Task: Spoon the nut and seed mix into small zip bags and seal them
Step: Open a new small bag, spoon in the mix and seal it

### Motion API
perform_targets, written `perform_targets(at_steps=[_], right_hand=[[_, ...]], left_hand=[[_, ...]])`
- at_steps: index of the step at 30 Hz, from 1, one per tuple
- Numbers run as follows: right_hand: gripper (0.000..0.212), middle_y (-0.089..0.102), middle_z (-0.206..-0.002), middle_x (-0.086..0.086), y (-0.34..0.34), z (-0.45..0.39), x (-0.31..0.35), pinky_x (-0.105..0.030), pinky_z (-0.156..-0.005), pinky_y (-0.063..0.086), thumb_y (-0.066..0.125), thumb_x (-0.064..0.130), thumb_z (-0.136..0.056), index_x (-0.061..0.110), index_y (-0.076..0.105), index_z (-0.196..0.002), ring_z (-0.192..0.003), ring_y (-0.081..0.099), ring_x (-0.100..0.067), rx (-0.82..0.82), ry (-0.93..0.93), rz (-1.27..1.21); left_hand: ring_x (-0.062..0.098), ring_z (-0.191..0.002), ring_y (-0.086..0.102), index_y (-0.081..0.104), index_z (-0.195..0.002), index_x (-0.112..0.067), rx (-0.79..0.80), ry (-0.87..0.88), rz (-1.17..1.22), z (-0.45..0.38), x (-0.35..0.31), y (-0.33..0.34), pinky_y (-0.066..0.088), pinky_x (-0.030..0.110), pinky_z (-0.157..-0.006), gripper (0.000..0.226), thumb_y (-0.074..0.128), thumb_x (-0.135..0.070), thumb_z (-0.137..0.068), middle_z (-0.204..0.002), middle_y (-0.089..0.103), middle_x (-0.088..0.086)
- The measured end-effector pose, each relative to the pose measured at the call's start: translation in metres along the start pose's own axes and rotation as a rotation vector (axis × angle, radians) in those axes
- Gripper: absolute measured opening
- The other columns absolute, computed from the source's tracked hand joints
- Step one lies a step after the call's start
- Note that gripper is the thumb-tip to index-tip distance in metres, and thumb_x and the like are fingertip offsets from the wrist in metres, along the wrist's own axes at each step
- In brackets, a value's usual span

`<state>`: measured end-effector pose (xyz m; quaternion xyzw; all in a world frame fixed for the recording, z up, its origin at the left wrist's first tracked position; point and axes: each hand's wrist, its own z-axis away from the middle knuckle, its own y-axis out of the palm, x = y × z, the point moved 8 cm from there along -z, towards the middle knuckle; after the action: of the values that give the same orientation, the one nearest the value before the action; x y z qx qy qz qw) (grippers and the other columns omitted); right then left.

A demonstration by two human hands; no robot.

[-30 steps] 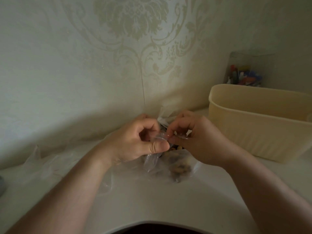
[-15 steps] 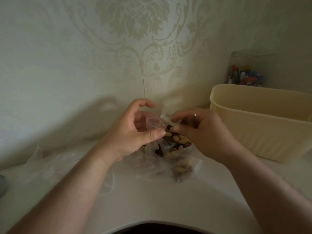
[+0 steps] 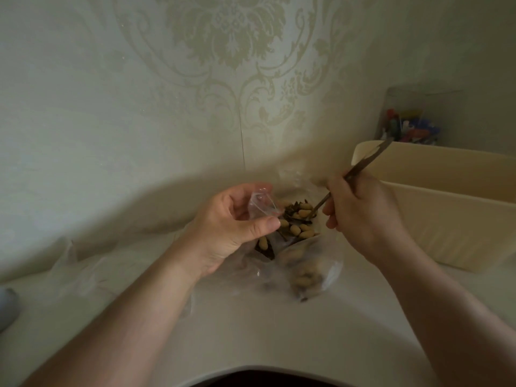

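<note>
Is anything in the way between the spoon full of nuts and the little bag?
Nothing visible is. The spoon, gripped by the right hand, sits loaded right beside the small zip bag that the left hand holds. Whether the bag's mouth is open is unclear.

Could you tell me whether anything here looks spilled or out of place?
Nothing stands out. The nut mix stays inside its big clear bag; the left hand holds a small zip bag, the right hand a spoon.
</note>
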<state>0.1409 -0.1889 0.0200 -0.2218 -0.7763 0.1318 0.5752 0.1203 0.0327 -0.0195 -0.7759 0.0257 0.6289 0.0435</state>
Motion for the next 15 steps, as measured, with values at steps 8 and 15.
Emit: perform_targets(at_steps=[8,15], right_hand=[[0.022,0.073,-0.075,0.001,-0.014,-0.002,0.011,-0.050,-0.068,0.059,0.045,0.027,-0.101,0.023,0.064,-0.090,-0.063,0.070,-0.014,0.004,-0.050,-0.072],[0.024,0.070,-0.070,-0.002,-0.030,0.006,0.038,-0.043,-0.059,0.053,0.048,0.021,-0.101,0.018,0.065,-0.085,-0.061,0.067,-0.018,-0.020,-0.220,-0.141]], left_hand=[[-0.011,-0.111,0.065,0.068,-0.120,-0.041,-0.139,0.021,-0.438,-0.002,0.000,-0.012,0.046,0.007,-0.093,0.065,0.098,-0.033,-0.063,-0.114,0.074,-0.026],[-0.022,-0.102,0.061,0.067,-0.129,-0.038,-0.211,-0.002,-0.520,-0.003,0.006,-0.010,0.048,0.000,-0.079,0.069,0.097,-0.036,-0.068,-0.114,0.068,-0.025]])
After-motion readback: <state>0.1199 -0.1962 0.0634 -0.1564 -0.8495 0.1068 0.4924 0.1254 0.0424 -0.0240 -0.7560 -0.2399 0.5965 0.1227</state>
